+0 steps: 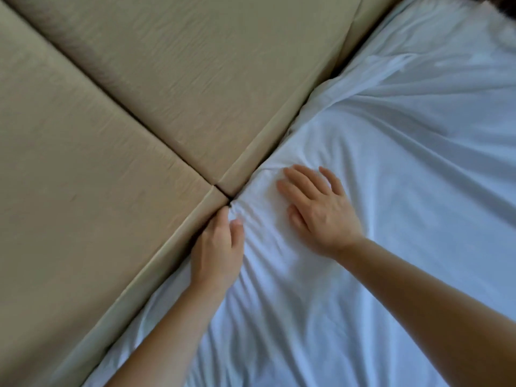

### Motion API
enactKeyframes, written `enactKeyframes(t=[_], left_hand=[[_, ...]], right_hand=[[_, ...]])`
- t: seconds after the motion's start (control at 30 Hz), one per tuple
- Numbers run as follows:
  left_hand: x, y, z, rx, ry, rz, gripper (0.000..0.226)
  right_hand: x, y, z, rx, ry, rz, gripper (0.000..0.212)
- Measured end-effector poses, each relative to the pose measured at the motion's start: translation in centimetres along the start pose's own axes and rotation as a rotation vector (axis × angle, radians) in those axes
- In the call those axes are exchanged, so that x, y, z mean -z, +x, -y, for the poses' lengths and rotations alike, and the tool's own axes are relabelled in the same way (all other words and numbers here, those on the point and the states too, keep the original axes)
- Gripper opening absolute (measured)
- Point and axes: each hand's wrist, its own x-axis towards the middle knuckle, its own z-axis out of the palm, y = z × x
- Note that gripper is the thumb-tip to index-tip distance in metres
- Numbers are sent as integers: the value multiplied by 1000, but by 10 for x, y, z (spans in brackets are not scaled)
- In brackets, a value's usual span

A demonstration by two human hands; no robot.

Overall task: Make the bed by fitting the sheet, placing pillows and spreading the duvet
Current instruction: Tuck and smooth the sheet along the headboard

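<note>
A white sheet (391, 191) covers the mattress across the right and lower part of the view, bunched into fine folds near the headboard. My left hand (217, 247) lies along the sheet's edge where it meets the beige padded headboard (167, 93); its fingers reach down into the gap and are hidden there, the thumb resting on the cloth. My right hand (315, 208) lies flat on the sheet with fingers spread, pressing the gathered fabric just right of the left hand.
The headboard is made of large beige cushioned panels with a dark seam (220, 189) between two of them, right above my left hand. A dark patch (499, 7) shows at the top right corner.
</note>
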Motion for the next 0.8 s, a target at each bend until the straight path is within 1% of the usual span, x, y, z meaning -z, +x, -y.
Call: enactKeyframes(t=[0.07,0.1,0.13,0.2,0.27,0.33,0.43,0.5,0.57,0.63,0.7,0.77,0.8], left_hand=[[5,-6,-5,-156,-38,-60,54],[6,-6,-11,-243,-60,-75,54],[8,-3,-19,-317,-82,-66,53],[9,10,-39,-411,-106,-22,52],[5,29,-61,-499,-61,15,52],[0,50,-86,-556,11,73,53],[-7,79,-121,-501,104,203,53],[-7,94,-145,-470,114,240,51],[-6,102,-165,-452,90,247,54],[-7,106,-179,-417,48,269,65],[-9,107,-188,-381,32,282,73],[-10,106,-191,-362,26,296,75],[-11,106,-191,-356,24,296,76]], right_hand=[[3,-5,-13,-1,-31,-25,46],[5,-5,-19,-6,-41,-47,45],[7,-5,-26,-19,-51,-77,45],[15,-4,-45,-62,-81,-140,43],[28,-2,-69,-135,-127,-182,41],[46,1,-96,-226,-169,-188,42],[74,6,-135,-395,-164,-191,50],[91,11,-154,-553,-105,-207,55],[101,17,-169,-705,-29,-178,65],[109,23,-180,-791,-5,-88,79],[114,24,-190,-850,32,38,91],[117,22,-200,-907,92,176,97],[120,21,-203,-913,90,252,93]])
